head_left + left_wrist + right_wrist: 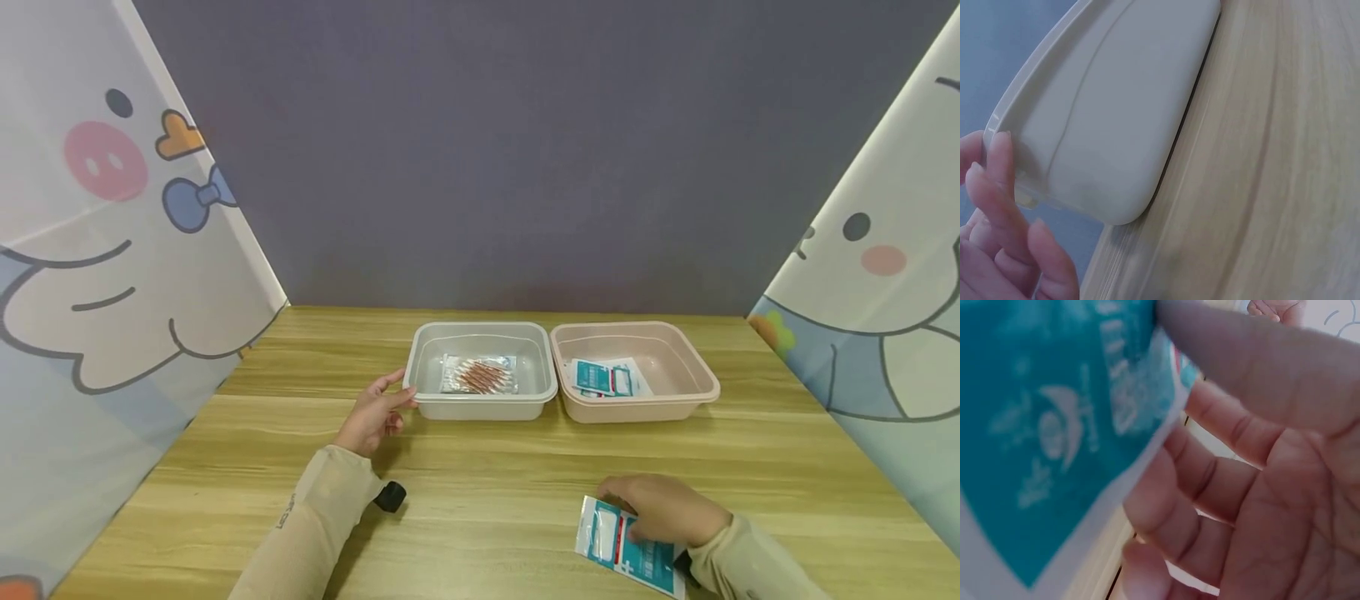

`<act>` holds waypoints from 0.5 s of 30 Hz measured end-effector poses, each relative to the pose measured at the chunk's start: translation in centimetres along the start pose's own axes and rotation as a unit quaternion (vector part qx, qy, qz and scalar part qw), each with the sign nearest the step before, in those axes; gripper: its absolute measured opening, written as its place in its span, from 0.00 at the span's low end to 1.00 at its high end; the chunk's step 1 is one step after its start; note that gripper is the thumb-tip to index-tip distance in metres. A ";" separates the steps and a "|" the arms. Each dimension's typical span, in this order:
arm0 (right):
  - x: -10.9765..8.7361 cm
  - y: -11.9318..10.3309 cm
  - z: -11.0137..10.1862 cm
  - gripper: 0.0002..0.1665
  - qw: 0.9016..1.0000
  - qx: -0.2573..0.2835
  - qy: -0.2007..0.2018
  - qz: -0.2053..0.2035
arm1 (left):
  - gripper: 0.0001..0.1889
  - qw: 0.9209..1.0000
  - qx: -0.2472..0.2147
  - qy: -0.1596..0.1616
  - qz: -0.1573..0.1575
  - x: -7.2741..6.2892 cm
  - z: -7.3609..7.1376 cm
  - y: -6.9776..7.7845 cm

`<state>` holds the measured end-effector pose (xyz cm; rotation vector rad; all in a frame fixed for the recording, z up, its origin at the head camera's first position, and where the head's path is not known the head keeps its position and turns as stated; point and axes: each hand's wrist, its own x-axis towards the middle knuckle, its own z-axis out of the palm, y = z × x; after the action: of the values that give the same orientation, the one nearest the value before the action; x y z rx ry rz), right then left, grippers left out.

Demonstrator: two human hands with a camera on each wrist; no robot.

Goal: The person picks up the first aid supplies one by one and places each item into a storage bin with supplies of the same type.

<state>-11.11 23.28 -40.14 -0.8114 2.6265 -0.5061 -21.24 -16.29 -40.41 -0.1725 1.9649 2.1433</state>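
Observation:
My left hand point(371, 418) grips the left rim of a light grey plastic basin point(480, 408). In the left wrist view, the thumb and a finger pinch the edge of the basin point(1116, 106) while the other fingers curl loosely below. Inside it lies a clear pack of brown-stemmed cotton swabs point(480, 377). Low on the right, my right hand point(667, 507) holds a flat teal and white packet point(602, 533) above the table. The right wrist view shows the packet point(1029, 456) pinched under the thumb, its teal face toward the camera.
A pink plastic basin point(652, 410) stands right beside the grey one, with similar teal and white packets point(600, 377) in it. Both are on a wood-grain table point(480, 492). A dark grey panel point(480, 167) rises behind, and cartoon-printed cloths flank both sides.

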 end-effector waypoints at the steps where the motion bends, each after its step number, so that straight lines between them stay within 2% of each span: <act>1: 0.0 0.0 0.0 0.23 1.000 0.004 0.000 -0.002 | 0.31 1.000 0.001 -0.001 -0.001 0.0 0.0 0.0; 5: 0.0 0.1 0.0 0.21 1.000 0.008 0.002 -0.013 | 0.31 1.000 0.003 -0.002 -0.005 0.1 0.0 0.0; 15: -0.2 1.0 -1.0 0.16 0.994 0.103 0.015 -0.043 | 0.31 1.000 0.007 -0.001 -0.006 0.1 -0.1 0.2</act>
<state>-11.85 24.35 -39.63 -0.8581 2.5219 -0.8030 -21.36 -16.38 -40.29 -0.1782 1.9726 2.1195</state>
